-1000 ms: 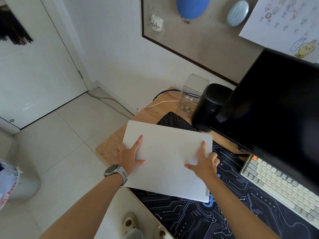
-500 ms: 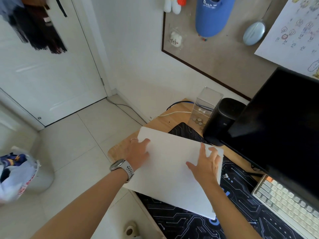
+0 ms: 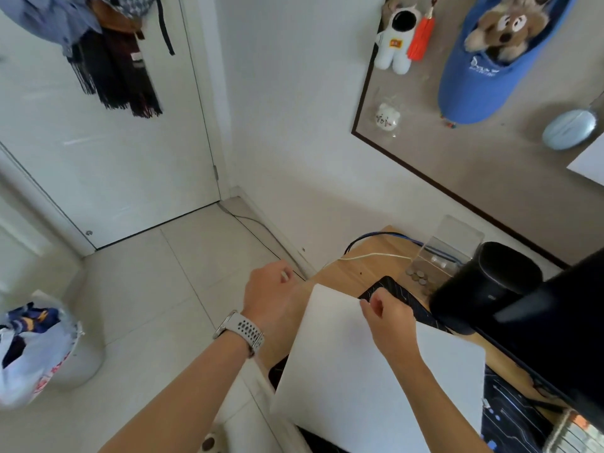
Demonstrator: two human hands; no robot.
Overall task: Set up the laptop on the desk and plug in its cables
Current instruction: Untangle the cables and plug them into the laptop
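White lid under curled fingers (image 3: 376, 305): the right hand (image 3: 390, 317) grips the closed laptop (image 3: 376, 374) at its far edge, probably to lift it open, while the left hand (image 3: 266, 294) hovers loosely curled, empty, beside the surface (image 3: 356, 271) where cables (image 3: 376, 255) wait.

To your right the black speaker (image 3: 483, 286) and the monitor (image 3: 555, 335) wall off the laptop (image 3: 359, 371), the clear box (image 3: 447, 253) with the cables (image 3: 376, 238) crowds the desk's (image 3: 346, 273) far corner, and open floor (image 3: 163, 289) lies left.
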